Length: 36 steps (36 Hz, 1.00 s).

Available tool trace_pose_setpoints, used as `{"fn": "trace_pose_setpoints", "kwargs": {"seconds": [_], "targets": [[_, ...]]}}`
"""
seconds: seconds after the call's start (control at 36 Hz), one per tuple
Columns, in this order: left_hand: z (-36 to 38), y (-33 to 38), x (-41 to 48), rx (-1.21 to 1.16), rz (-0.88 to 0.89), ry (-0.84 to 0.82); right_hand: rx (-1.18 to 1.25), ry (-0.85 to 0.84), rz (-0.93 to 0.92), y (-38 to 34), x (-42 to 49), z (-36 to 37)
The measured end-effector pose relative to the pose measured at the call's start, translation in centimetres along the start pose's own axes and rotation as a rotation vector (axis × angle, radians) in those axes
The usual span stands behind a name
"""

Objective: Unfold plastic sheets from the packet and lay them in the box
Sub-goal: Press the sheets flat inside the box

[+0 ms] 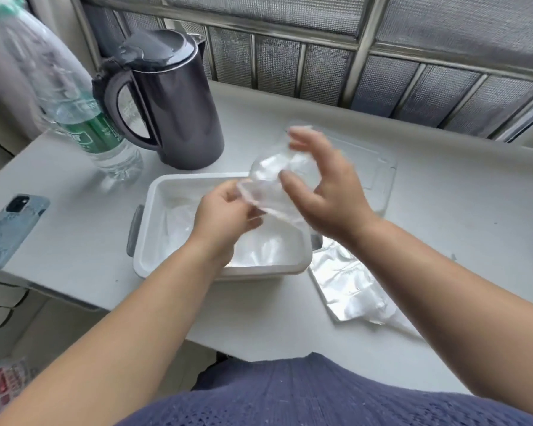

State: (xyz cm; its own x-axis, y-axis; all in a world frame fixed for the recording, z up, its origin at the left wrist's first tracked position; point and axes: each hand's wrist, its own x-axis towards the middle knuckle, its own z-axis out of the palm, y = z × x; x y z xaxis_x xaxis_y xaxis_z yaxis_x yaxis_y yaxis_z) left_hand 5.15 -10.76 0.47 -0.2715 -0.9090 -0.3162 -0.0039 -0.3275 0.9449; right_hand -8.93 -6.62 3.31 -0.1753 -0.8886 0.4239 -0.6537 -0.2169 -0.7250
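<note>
A clear, crumpled plastic sheet (266, 173) hangs in the air above the white box (154, 207). My left hand (225, 216) pinches its lower left edge. My right hand (320, 186) is on its right side with fingers spread and loosely curved, and blur hides whether its thumb and fingertips pinch the sheet. Inside the box lies more clear plastic (259, 244). The packet (348, 287), shiny and flat, lies on the table to the right of the box, partly under my right forearm.
A dark kettle (173, 99) stands behind the box, with a clear water bottle (83, 118) to its left. A phone (10, 229) lies at the table's left edge. A clear lid (373, 167) rests behind my right hand. Window bars run along the back.
</note>
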Motion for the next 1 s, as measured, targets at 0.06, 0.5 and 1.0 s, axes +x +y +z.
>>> {"fn": "trace_pose_setpoints", "kwargs": {"seconds": [0.06, 0.5, 1.0], "targets": [[-1.4, 0.1, 0.4, -0.310, -0.153, 0.038, 0.003, 0.109, 0.130, 0.0, 0.0, 0.9], [-6.1, -1.4, 0.2, -0.518, -0.257, 0.050, 0.765, -0.200, 0.952, -1.6, 0.5, 8.7], [-8.6, -0.4, 0.9, 1.174, 0.939, -0.066, -0.445, -0.919, 0.353, 3.3, 2.4, 9.3]]}}
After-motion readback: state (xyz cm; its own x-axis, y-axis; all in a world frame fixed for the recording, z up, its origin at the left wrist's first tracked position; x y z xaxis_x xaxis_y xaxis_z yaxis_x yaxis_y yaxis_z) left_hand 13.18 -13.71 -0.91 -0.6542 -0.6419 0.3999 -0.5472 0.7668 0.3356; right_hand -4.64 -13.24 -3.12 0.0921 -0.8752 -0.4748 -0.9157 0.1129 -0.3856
